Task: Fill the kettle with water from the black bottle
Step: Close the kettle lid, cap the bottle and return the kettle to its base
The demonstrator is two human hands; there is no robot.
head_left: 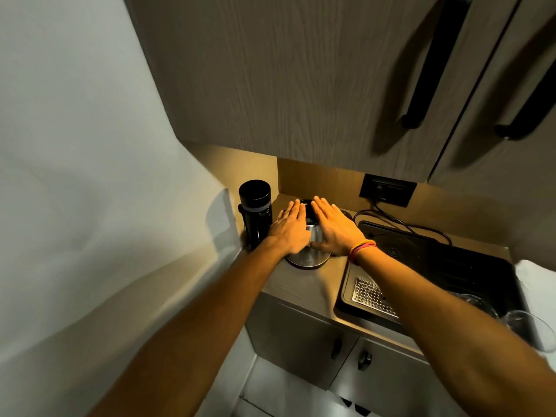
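A steel kettle (313, 257) with a black lid stands on the counter near the back left corner. Both my hands lie flat over it, fingers stretched forward. My left hand (290, 227) covers its left side and my right hand (334, 228) covers its right side, hiding most of the body and lid. Neither hand grips anything. The black bottle (255, 210) stands upright with its cap on, just left of my left hand, against the wall.
A black induction hob (421, 254) sits right of the kettle, its cord running to a wall socket (387, 190). A perforated metal drain plate (371, 296) and a clear glass (526, 326) lie at the right. Overhead cabinets with black handles hang above; cupboard doors (301, 341) below.
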